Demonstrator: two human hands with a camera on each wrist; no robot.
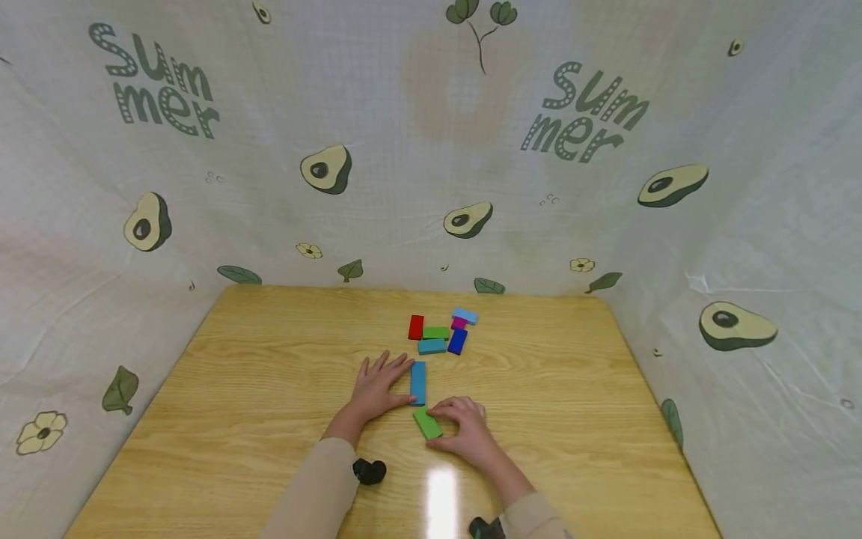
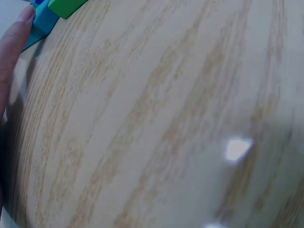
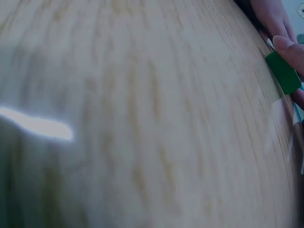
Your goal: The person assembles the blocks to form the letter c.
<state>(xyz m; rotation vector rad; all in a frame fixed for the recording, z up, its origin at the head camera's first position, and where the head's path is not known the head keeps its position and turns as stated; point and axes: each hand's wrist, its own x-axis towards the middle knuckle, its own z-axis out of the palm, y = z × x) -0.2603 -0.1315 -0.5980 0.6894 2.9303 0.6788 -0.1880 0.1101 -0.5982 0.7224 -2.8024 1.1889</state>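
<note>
My left hand [image 1: 374, 389] lies with fingers spread on the left of a long blue block [image 1: 418, 383]. Its index fingertip is at the block's far corner, and the thumb touches near the close end. In the left wrist view, one straight finger meets the blue block [image 2: 43, 23] beside a green block [image 2: 66, 5]. My right hand [image 1: 466, 433] pinches the green block [image 1: 427, 424] between thumb and fingers, close to the blue block's near end. The right wrist view shows the thumb against the green block [image 3: 284, 73] at the right edge.
Farther back lies a loose group: a red block [image 1: 416, 327], a green block [image 1: 435, 332], a teal block [image 1: 432, 346], a dark blue block [image 1: 458, 341], a magenta block [image 1: 459, 323] and a light blue block [image 1: 465, 315]. A printed cloth [image 1: 404, 254] surrounds the wooden table [image 1: 269, 344].
</note>
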